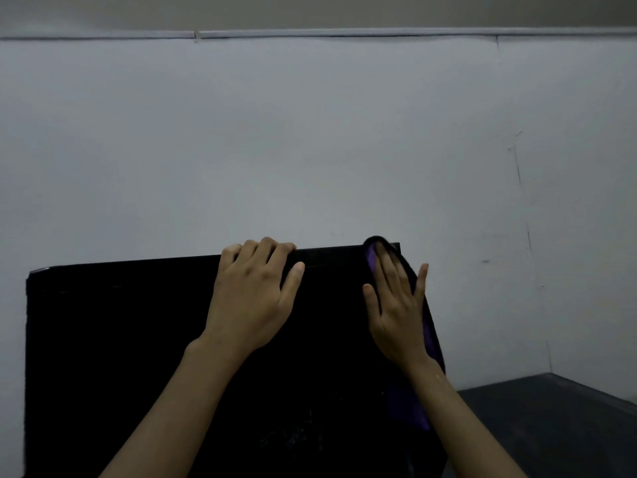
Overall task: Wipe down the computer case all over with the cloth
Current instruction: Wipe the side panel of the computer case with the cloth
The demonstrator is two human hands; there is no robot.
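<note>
Apparently mid-wipe, with much left to cover

Flat and straight-fingered, the right hand [396, 315] presses a soft purple cloth [431, 343] onto the upper right corner of the big black flat-sided computer case [120, 357]. Further left along the case's top edge, the left hand [248, 298] hooks its fingers over, steadying it. Nothing shows which faces are clean; the left and lower areas likely remain.

Dimly lit room: a plain pale grey wall [310, 132], crossed near its top by a horizontal strip [344, 32], a thin vertical seam [519, 188] at right, and a dark tabletop [558, 429] at lower right.
</note>
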